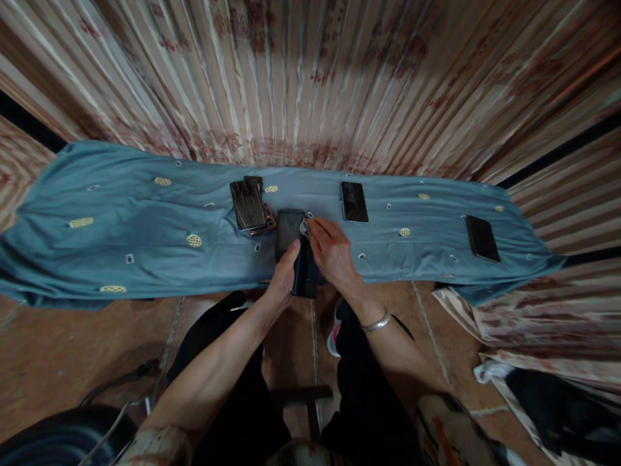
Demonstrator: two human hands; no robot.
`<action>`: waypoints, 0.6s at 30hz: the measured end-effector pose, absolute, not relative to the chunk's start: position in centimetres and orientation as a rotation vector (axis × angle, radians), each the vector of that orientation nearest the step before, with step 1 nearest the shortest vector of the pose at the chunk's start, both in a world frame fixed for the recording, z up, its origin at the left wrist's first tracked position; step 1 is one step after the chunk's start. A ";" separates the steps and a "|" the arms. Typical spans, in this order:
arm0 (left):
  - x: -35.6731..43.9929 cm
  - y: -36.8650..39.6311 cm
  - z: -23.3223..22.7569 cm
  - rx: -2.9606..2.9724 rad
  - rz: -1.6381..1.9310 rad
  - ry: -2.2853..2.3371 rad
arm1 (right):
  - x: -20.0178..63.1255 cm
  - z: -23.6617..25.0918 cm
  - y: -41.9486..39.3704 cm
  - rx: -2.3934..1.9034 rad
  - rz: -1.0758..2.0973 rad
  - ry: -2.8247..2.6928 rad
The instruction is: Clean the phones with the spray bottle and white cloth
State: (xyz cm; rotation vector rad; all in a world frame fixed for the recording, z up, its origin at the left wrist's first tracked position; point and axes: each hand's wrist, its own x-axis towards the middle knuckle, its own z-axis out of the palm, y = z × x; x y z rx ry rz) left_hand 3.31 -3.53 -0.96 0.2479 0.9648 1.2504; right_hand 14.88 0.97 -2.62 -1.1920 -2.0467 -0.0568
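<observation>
My left hand (pixel 283 275) is closed around a dark phone (pixel 301 275) at the front edge of the cloth-covered table, its thumb along the near side. At the phone's upper end, my right hand (pixel 334 251) has its fingers pinched together on a small pale round thing (pixel 304 226), too small to make out. Just behind the held phone lies a dark flat phone or case (pixel 290 223), partly hidden by my hands. Left of it is a small pile of phones (pixel 248 206), overlapping one another. A black phone with a marked screen (pixel 354 201) lies to the right.
Another black phone (pixel 482 238) rests near the right end of the table. A wrinkled blue cloth (pixel 145 213) covers the tabletop. Curtains (pixel 310 84) hang close behind and at the sides. Below are a tiled floor (pixel 194 323) and a dark round seat (pixel 68 433) at lower left.
</observation>
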 end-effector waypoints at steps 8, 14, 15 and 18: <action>3.3 -3.6 -1.4 0.334 1.185 1.007 | 15.3 -2.8 1.5 -1.194 -0.082 -2.021; 3.1 -3.5 -1.0 0.280 1.236 1.008 | 15.0 -2.6 0.7 -1.189 -0.046 -2.047; 3.1 -3.4 -1.0 0.256 1.241 1.011 | 14.9 -2.5 0.5 -1.190 -0.037 -2.052; 2.9 -3.2 -0.9 0.199 1.248 1.017 | 14.6 -2.5 0.0 -1.174 -0.011 -2.063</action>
